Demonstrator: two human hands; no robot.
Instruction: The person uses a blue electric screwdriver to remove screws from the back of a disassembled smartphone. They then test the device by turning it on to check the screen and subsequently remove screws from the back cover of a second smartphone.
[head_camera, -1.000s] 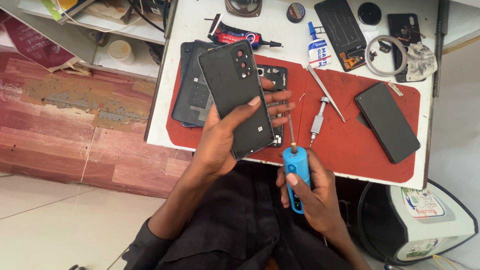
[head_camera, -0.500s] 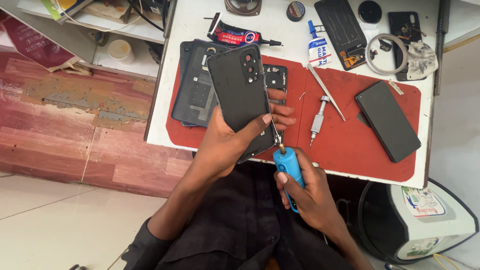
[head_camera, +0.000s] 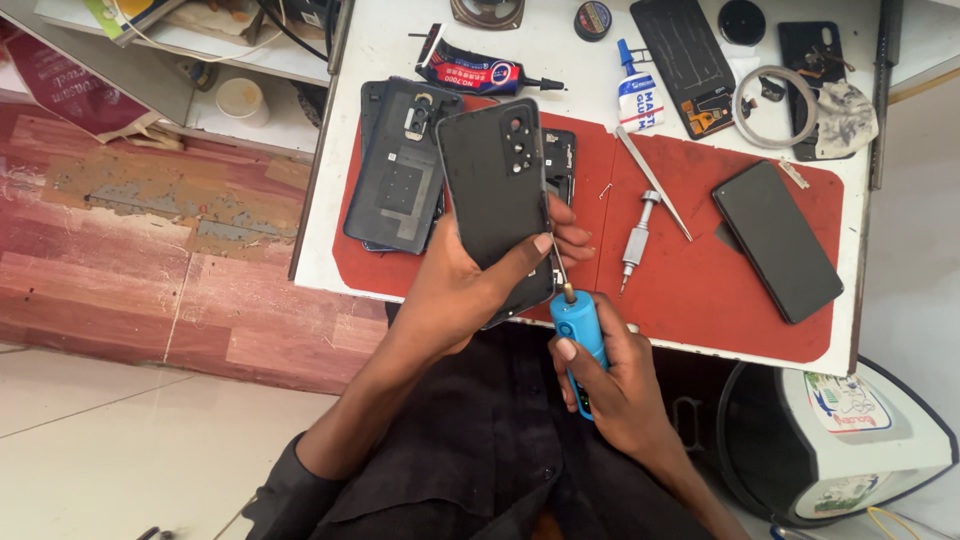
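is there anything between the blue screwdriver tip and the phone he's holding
Nothing visible. The blue screwdriver in the right hand points its bit straight at the phone edge held by the left hand, just beside the left fingertips.

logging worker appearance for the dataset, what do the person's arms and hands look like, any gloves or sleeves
Both hands are bare: no gloves, rings or watch show on the left hand or right hand. A dark sleeve is pushed up the left arm; the forearms are uncovered.

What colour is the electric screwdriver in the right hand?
Bright blue body; the electric screwdriver in the right hand shows best in the head view.
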